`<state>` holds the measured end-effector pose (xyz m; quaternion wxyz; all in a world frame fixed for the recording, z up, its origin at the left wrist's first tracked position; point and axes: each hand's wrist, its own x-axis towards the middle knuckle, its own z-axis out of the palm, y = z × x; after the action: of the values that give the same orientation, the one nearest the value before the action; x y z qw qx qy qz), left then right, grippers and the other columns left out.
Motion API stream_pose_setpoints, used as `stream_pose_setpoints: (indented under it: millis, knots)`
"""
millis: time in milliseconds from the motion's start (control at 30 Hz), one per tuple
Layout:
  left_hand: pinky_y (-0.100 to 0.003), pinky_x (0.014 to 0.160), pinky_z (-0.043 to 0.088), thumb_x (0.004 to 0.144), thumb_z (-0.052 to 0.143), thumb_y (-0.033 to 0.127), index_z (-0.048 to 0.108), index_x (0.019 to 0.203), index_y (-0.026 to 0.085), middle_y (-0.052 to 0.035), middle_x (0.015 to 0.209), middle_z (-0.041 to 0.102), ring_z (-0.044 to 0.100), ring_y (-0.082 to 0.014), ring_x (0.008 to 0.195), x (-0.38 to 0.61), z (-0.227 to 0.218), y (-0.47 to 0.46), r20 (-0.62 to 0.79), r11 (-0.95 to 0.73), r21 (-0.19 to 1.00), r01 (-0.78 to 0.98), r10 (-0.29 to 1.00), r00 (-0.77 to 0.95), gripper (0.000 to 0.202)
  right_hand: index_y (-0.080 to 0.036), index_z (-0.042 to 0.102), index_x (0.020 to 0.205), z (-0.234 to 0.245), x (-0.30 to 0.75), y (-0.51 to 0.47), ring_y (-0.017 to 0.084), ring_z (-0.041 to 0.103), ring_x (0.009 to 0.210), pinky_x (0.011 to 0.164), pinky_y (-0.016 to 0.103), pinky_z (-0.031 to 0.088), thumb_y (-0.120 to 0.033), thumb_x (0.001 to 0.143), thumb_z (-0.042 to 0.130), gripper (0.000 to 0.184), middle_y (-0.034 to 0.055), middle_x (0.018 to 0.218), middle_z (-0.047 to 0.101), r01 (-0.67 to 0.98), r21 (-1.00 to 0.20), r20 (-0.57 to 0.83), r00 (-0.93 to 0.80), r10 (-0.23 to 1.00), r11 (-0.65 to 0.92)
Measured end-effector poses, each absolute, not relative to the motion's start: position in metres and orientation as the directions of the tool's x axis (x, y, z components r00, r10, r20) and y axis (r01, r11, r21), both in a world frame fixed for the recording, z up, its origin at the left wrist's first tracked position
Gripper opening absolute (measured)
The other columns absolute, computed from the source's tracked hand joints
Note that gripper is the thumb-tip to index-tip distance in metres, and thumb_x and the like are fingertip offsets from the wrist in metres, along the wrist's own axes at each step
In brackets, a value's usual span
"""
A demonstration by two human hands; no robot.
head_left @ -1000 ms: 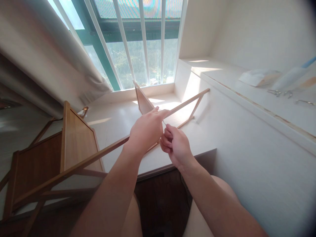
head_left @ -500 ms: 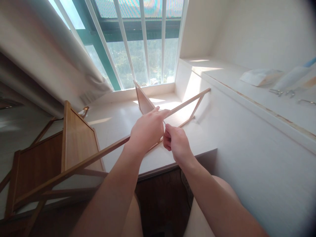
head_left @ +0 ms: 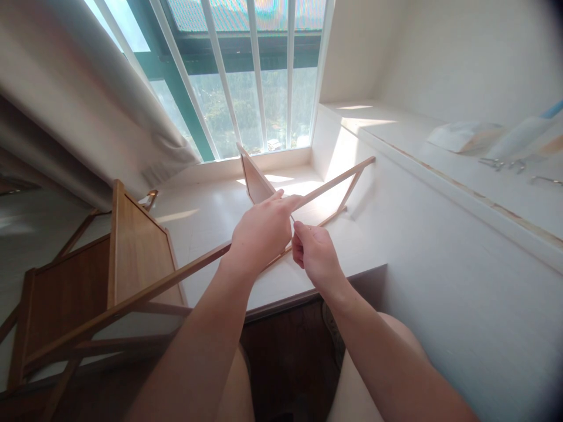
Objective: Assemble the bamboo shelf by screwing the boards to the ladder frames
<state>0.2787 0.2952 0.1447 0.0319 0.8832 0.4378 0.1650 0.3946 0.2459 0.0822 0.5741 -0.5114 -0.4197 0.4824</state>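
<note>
A wooden folding-shelf frame (head_left: 167, 281) spans the view from lower left to upper right, with wood panels on it. My left hand (head_left: 264, 228) is closed over its long upper rail near the middle, palm down, fingers around the wood. Just right of it, my right hand (head_left: 314, 246) is closed in a pinch on a thin metal rod (head_left: 292, 217) that looks like a hex key. The rod's tip meets the underside of the rail by my left hand; the exact contact is hidden. A tilted panel (head_left: 255, 176) stands behind my left hand.
A large wooden panel (head_left: 141, 252) is at the left, near a grey curtain (head_left: 101, 99). The frame rests on a white window ledge (head_left: 211, 205) before a barred window. On the right-hand counter (head_left: 409, 138) lie a plastic bag (head_left: 464, 138) and small metal pieces (head_left: 501, 164).
My right hand has shifted very slightly at the rod. The left hand and the wooden frame are practically unmoved.
</note>
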Motion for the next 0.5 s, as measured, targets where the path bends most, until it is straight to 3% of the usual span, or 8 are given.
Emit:
stream_pose_setpoints:
  millis: [500]
  knots:
    - [-0.038,0.087,0.056,0.098,0.041,0.013,0.055,0.137,0.033,-0.0084,0.146,0.058,0.066,-0.0263,0.121,0.2802,0.1450,0.2948,0.266,-0.614,0.180,0.768,0.782,0.563,0.046,-0.021,0.042,0.053,0.0805,0.3948,0.2472,0.008,0.033,0.039,0.041,0.025,0.023,-0.045,0.098,0.050,0.052,-0.0060,0.042,0.037,-0.092,-0.995,0.016,0.204,0.979,0.036]
